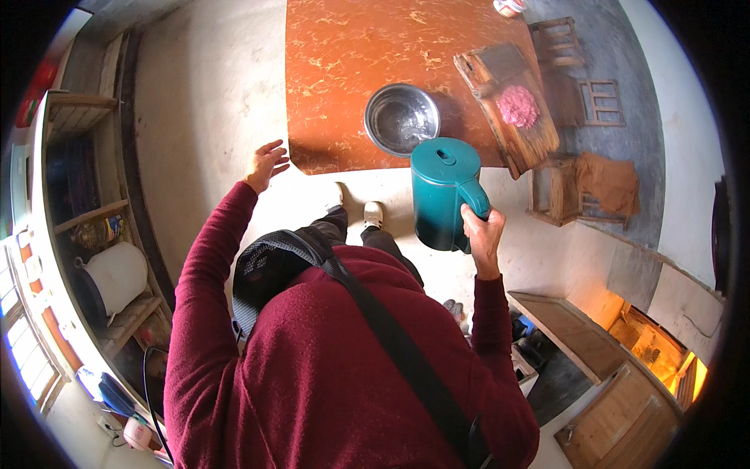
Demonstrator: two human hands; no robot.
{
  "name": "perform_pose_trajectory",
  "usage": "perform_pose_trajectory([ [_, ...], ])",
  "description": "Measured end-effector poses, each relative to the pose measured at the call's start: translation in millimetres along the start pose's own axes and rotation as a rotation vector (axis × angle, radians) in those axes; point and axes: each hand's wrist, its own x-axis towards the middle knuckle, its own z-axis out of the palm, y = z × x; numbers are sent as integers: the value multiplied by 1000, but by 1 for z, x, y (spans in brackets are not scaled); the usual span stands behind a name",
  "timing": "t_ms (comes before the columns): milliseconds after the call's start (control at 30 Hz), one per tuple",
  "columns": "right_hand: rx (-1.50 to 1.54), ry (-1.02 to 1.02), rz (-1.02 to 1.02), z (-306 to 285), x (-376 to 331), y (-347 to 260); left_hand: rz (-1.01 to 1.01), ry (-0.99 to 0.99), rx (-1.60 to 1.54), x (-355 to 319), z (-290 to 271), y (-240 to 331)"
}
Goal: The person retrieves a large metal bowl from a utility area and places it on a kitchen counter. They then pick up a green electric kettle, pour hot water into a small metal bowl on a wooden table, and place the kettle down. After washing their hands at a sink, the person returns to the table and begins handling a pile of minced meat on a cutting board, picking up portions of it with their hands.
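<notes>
right hand [482, 233] clenched on teal kettle [442, 191] handle at 3 o'clock; likely rigid, heavy if filled. left hand [266, 164] spread, empty.

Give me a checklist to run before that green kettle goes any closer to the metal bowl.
1. Hold on the handle: right hand is closed around the handle of the teal green plastic kettle. Ok.
2. Kettle lid: sits shut on top. Ok.
3. Kettle upright: it hangs about level, not tipped. Ok.
4. Round steel bowl is on the orange marbled table, next to the kettle, looks empty. Ok.
5. Left hand: open, fingers spread, beside the table edge, holding nothing. Ok.
6. Wooden chopping board with pink minced meat: overhangs the table edge near the kettle. Not ok.
</notes>
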Motion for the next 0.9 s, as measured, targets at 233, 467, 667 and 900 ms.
perform_pose_trajectory([
  [233,-22,-1,9,0,-1,-1,-4,-31,10,8,2,5],
  [467,-40,9,16,4,-5,-4,-14,-44,17,14,-2,9],
  [667,-37,40,-4,5,-10,-3,-19,-57,8,19,-3,7],
  [900,31,82,-115,-6,-29,0,-20,-56,57,21,-7,11],
])
